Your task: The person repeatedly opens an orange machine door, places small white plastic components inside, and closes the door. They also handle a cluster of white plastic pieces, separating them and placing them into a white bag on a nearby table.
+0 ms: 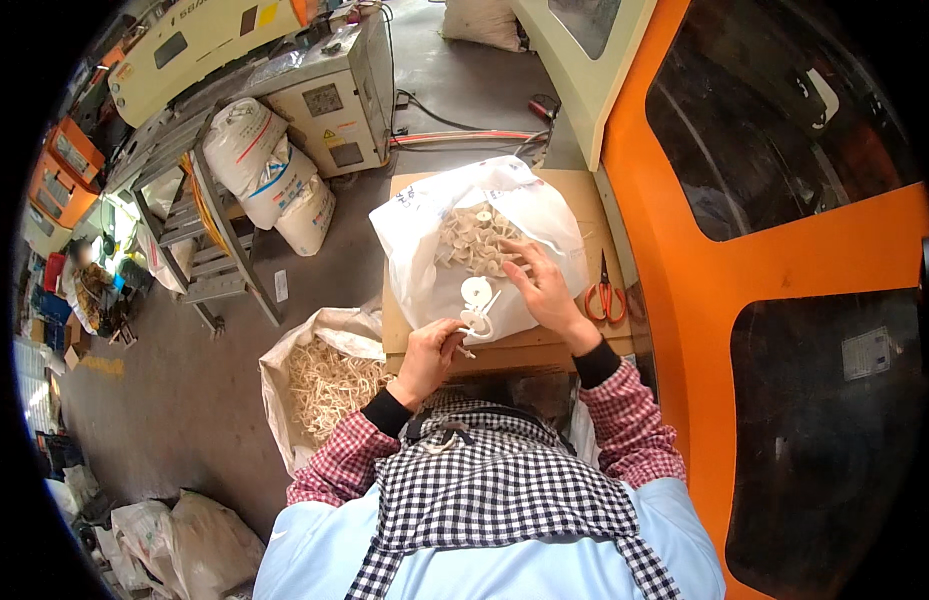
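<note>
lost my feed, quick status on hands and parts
Left hand shut on white plastic part. Right hand open, reaching into white bag of parts. Red scissors lie clear to the right.

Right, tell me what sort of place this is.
Probably a plastics moulding workshop: a large orange machine beside the cardboard worktop, a white bag of moulded plastic parts, and stacked white sacks on concrete floor.

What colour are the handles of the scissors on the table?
Orange-red, seen in the head view: the scissors lie right of the white bag.
</note>
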The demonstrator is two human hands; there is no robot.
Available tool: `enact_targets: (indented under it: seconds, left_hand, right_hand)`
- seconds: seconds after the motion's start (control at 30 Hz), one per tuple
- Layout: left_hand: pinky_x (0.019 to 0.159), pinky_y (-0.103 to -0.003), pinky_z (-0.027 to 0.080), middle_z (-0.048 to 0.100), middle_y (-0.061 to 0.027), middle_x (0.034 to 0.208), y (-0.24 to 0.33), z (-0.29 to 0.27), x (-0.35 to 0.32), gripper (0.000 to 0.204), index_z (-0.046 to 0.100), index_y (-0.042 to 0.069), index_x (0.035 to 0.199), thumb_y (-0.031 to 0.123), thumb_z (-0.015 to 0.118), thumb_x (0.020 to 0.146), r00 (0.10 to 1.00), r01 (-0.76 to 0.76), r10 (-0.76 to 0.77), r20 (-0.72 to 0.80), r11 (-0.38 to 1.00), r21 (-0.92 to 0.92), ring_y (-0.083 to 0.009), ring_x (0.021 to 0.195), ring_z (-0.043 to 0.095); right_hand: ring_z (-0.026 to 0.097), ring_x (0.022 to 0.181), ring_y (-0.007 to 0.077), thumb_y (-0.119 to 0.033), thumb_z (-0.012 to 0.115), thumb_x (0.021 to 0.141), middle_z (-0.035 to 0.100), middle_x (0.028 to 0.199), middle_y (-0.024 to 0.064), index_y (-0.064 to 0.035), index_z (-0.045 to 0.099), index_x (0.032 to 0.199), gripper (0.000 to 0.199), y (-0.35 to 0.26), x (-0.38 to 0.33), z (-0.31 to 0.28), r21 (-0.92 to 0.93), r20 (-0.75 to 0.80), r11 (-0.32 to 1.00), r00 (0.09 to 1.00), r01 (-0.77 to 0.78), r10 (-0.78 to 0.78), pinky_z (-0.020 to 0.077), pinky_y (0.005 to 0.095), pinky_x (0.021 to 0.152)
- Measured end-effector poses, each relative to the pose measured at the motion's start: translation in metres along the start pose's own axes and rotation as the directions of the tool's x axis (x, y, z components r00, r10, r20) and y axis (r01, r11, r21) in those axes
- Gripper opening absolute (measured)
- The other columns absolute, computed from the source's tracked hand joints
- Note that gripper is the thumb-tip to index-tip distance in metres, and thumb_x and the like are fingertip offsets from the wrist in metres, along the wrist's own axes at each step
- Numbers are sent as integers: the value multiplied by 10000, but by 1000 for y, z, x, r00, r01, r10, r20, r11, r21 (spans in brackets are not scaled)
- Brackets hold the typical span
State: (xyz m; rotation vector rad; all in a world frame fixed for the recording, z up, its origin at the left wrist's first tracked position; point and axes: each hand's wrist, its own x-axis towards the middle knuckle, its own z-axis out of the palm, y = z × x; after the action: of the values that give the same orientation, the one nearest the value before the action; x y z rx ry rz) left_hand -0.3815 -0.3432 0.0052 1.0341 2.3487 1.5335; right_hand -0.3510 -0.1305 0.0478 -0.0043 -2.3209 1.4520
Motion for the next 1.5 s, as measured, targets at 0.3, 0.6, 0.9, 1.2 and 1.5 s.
enact_targets:
  seconds: [0.3, 0.6, 0.9, 1.2, 1.5]
  left_hand:
    - [685, -348, 486, 608, -147, 849, 8, -2, 4, 159, 598, 1, 953, -14, 551, 802, 986, -122, 113, 125, 991, 60, -316, 778, 601]
    - [676, -349, 482, 600, -144, 840, 6, 5, 1, 149, 595, 6, 960, -6, 540, 822, 982, -154, 146, 122, 986, 58, -316, 769, 593]
    - [675, -361, 506, 567, -152, 991, 17, 12, 1, 289, 498, 12, 1147, 89, 537, 872, 999, -37, 38, -8, 988, 150, -298, 810, 598]
    - [636, -229, 496, 579, -67, 1003, 25, 36, -16, 307, 483, 61, 1168, 257, 492, 931, 839, 490, -267, 474, -10, -872, -155, 780, 593]
    - [761, -248, 519, 616, -59, 1015, 39, 22, -18, 296, 569, 25, 1062, -32, 655, 785, 959, 284, -180, 221, 544, -790, -121, 882, 596]
  right_hand:
    - [534, 972, 110, -112, 538, 902, 594, 1031, 59, 13, 531, 1156, 283, -34, -20, -26, 256, 516, 918, 846, -302, 135, 433, 256, 868]
    - [613, 828, 200, -89, 645, 812, 617, 909, 136, 14, 561, 1050, 272, -33, -42, -27, 67, 215, 998, 977, -16, 1, 489, 290, 742]
    - [607, 844, 296, -73, 654, 784, 585, 997, 144, -19, 584, 1013, 245, -41, -56, -18, -206, 82, 959, 980, 196, -182, 506, 337, 727]
    - [595, 961, 285, 1, 648, 759, 550, 1128, 137, -20, 586, 963, 214, -36, -79, 4, -20, -16, 959, 959, 283, -283, 516, 348, 790]
    - [585, 1001, 308, 68, 633, 726, 533, 1135, 142, -12, 564, 980, 275, -45, -90, -9, -97, 26, 966, 971, 239, -238, 521, 339, 806]
